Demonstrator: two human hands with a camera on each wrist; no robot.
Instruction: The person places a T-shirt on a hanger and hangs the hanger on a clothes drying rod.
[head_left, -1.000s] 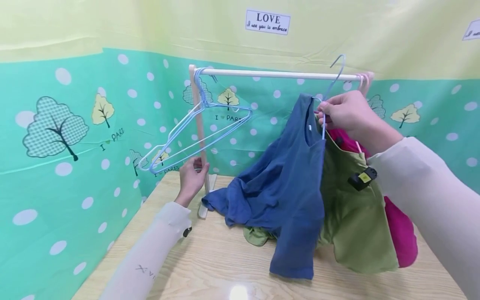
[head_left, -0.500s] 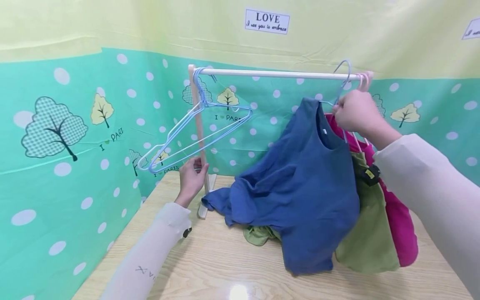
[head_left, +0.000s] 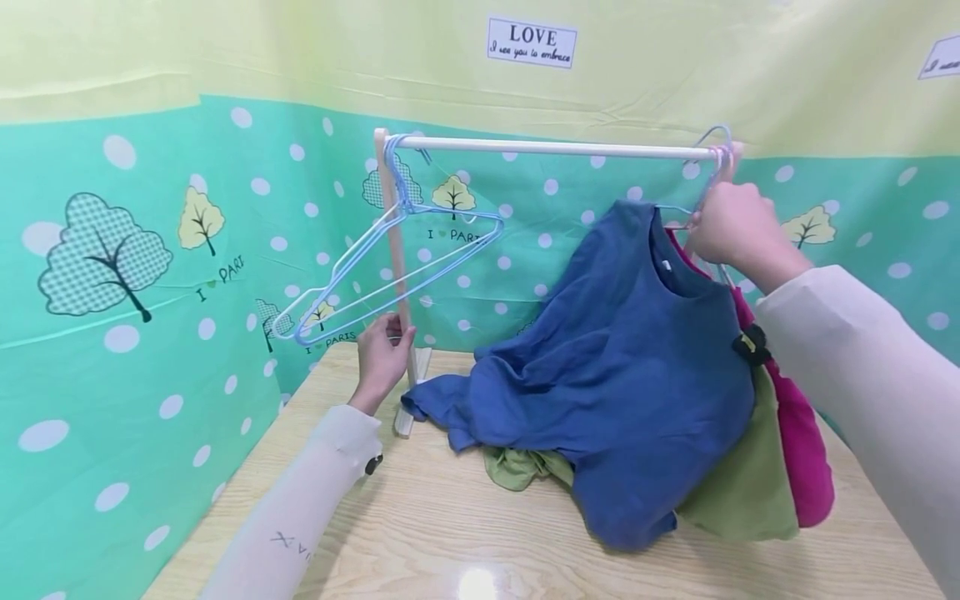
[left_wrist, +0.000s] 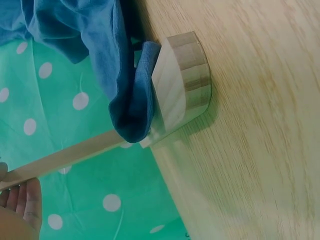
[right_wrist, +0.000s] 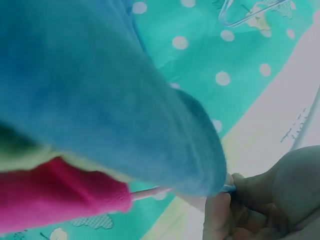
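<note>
My right hand (head_left: pixel 738 225) pinches the neck of a light blue wire hanger (head_left: pixel 673 208) at the right end of the clothes rack's white rail (head_left: pixel 555 147). On that hanger is a dark blue shirt (head_left: pixel 637 367), its left part slumping onto the table. The hanger's hook overlaps the rail in the head view. In the right wrist view the shirt (right_wrist: pixel 115 110) covers most of the hanger, and thumb and fingers meet at its wire. My left hand (head_left: pixel 384 354) holds the rack's left wooden post (head_left: pixel 396 250), seen in the left wrist view with fingertips round the post (left_wrist: pixel 75 156).
Several bare blue and white hangers (head_left: pixel 405 200) hang at the rail's left end. Behind the shirt hang a green garment (head_left: pixel 757 492) and a magenta garment (head_left: pixel 810 467). The rack's wooden foot (left_wrist: pixel 180 85) stands on the wooden table (head_left: pixel 420 533), with a patterned curtain (head_left: pixel 135 400) behind.
My right hand has moved right and slightly down with the hanger and shirt, bringing the hook to the rail's right end. The shirt now covers more of the green garment. My left hand stays put.
</note>
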